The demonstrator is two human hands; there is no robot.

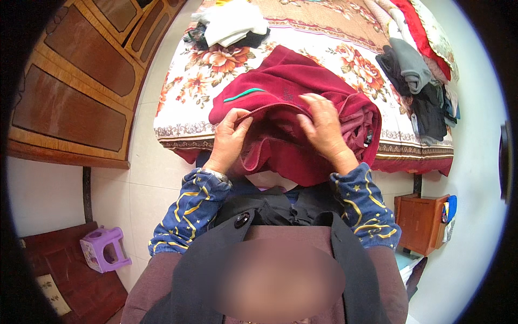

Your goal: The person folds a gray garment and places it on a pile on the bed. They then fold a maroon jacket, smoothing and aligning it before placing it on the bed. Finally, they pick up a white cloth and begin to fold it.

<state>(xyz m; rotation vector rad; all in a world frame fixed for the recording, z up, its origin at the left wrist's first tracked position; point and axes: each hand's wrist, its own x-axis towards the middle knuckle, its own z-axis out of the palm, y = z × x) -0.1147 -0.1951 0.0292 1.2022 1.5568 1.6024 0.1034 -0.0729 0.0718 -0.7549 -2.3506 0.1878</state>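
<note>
A dark red fleece jacket with a green-trimmed pocket lies bunched at the near edge of the bed, its front hanging over the side. My left hand pinches the jacket's zipper edge between thumb and fingers. On the right, my right hand rests against the red fabric where that zipper edge ends, thumb and fingers apart; whether it grips the cloth is unclear. The other zipper edge curves loosely below. Beside my right wrist, a paler lining shows, bunched inside the jacket.
The bed has a floral cover. White folded clothes sit at its far left; grey and black clothes pile along the right. A wooden wardrobe stands left, a purple stool lower left, a wooden nightstand right.
</note>
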